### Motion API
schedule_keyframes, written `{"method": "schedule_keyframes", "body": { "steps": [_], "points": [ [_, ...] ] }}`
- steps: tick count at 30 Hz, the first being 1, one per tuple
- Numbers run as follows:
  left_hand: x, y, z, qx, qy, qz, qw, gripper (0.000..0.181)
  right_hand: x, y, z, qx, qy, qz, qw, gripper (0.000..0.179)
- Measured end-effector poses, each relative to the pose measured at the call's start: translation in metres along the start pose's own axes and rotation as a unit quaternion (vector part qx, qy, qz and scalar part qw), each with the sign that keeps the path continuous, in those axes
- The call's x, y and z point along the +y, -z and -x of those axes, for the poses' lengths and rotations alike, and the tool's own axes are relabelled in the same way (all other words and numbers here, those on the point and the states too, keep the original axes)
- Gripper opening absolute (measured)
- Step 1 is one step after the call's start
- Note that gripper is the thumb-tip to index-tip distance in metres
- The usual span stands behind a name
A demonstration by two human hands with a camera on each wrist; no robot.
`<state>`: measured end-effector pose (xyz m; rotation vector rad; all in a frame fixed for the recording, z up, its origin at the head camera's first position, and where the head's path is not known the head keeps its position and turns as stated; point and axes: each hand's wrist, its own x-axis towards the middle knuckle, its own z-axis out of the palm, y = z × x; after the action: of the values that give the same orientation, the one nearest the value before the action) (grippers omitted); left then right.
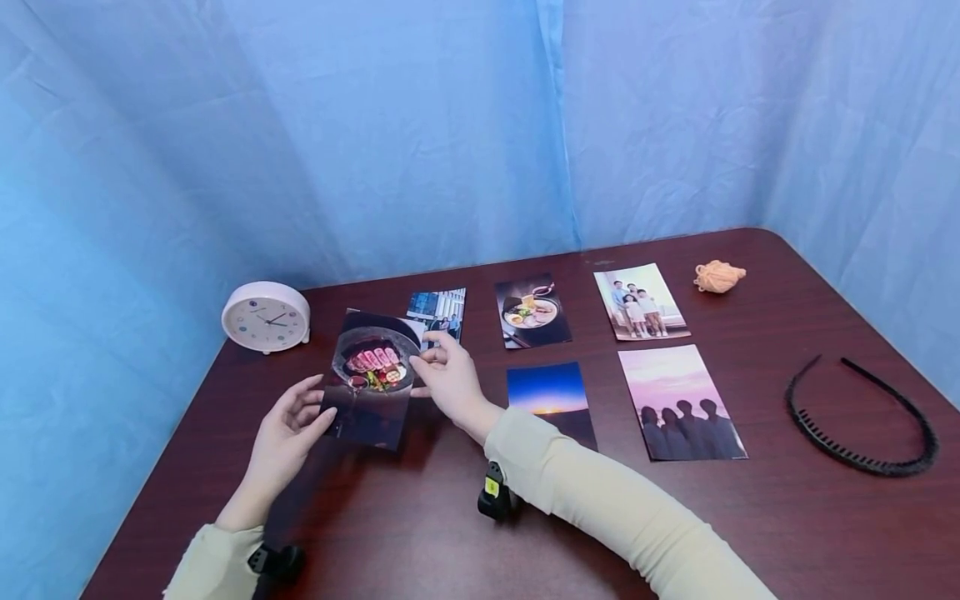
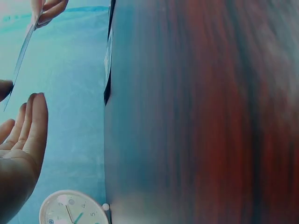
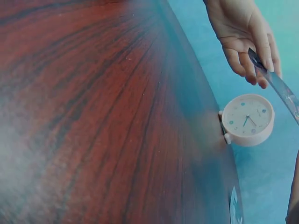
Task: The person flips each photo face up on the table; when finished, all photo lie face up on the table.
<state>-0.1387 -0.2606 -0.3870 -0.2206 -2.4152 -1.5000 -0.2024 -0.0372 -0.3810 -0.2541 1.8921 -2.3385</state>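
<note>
A printed photo of sliced meat on a dark plate (image 1: 371, 346) is held tilted above the table, at the left of the head view. My right hand (image 1: 450, 379) pinches its right edge between thumb and fingers. At the lower left edge, my left hand (image 1: 288, 437) has its thumb over the front and its fingers behind. The left wrist view shows the photo nearly edge-on, the left fingers (image 2: 35, 119) almost straight beneath it. Partly hidden behind the held photo and right hand lies a photo of people before a building (image 1: 442, 308).
On the dark wooden table (image 1: 420, 533) lie photos of ramen (image 1: 532, 312), a sunset (image 1: 551, 392), a family (image 1: 641, 304) and silhouettes (image 1: 682, 408). A white clock (image 1: 266, 317) stands at left. Peach yarn (image 1: 718, 277) and a black headband (image 1: 862, 462) lie at right.
</note>
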Motion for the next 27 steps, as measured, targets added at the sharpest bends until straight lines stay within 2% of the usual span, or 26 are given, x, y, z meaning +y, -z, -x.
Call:
{"method": "schedule_keyframes", "body": {
  "steps": [3, 10, 15, 20, 27],
  "points": [
    [0.001, -0.003, -0.002, 0.018, -0.006, 0.011, 0.9998, 0.045, 0.000, 0.000, -0.001, 0.003, 0.003, 0.001, 1.0000, 0.036],
    [0.002, -0.010, -0.005, 0.061, -0.001, 0.076, 0.9953, 0.038, 0.004, 0.003, -0.001, 0.016, 0.013, -0.002, 0.9998, 0.035],
    [0.003, -0.013, -0.006, 0.076, 0.017, 0.068, 0.9947, 0.027, 0.005, 0.006, -0.002, 0.017, 0.004, 0.013, 0.9998, 0.036],
    [0.004, -0.013, -0.007, 0.089, 0.028, 0.047, 0.9945, 0.023, 0.004, 0.014, -0.006, 0.029, -0.005, 0.052, 0.9982, 0.037],
    [0.004, -0.008, -0.008, 0.113, 0.030, 0.063, 0.9911, 0.026, -0.002, 0.030, -0.010, 0.030, 0.004, 0.140, 0.9897, 0.034]
  ]
}}
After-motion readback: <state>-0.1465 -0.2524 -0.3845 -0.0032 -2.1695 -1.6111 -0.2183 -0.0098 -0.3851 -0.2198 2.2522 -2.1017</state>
